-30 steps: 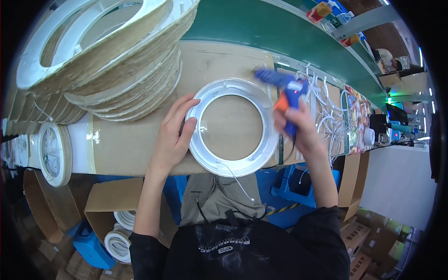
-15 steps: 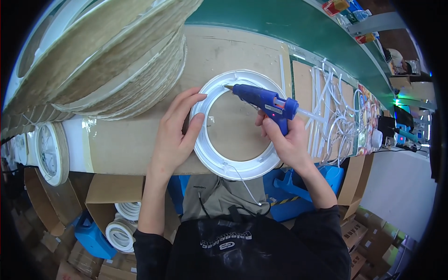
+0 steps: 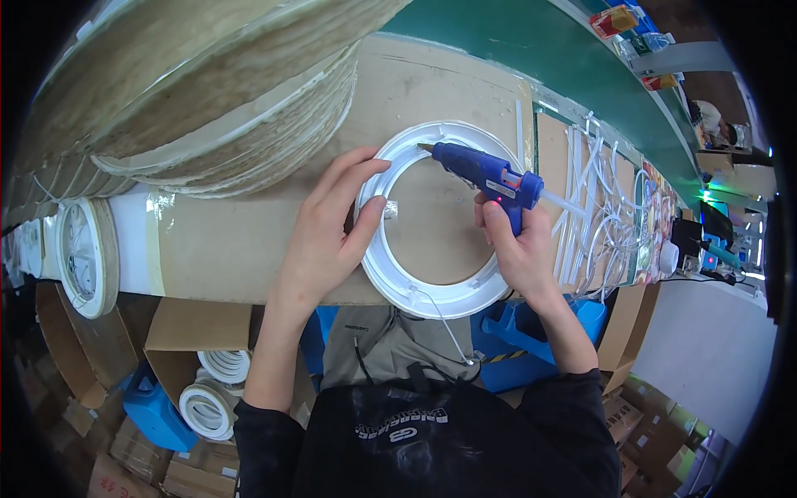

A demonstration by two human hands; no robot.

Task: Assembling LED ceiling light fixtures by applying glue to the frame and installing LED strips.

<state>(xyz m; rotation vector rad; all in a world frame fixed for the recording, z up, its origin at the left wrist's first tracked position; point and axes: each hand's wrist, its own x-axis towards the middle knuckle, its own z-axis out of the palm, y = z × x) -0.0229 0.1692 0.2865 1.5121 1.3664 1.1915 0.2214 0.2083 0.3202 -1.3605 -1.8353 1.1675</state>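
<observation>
A white ring-shaped frame (image 3: 465,297) lies flat on the cardboard-covered bench in front of me, with a thin white cord (image 3: 447,330) hanging from its near edge. My left hand (image 3: 336,220) grips the ring's left side, fingers curled over the rim and thumb toward the inner edge. In my right hand (image 3: 523,249) is a blue hot glue gun (image 3: 486,174), a glue stick protruding from its back. Its nozzle points left, over the far left part of the ring. Whether the tip touches the ring, I cannot tell.
Large stacked beige ribbed shades (image 3: 249,124) crowd the left. A round white frame (image 3: 87,257) stands at the bench's left end. White strips and tangled cords (image 3: 594,216) lie to the right. Below are an open carton (image 3: 195,328) with white rings and a blue container (image 3: 158,415).
The whole view has shifted slightly, so the ring and both hands appear farther right. The glue gun's nozzle stays near the same part of the ring. Both grips look unchanged.
</observation>
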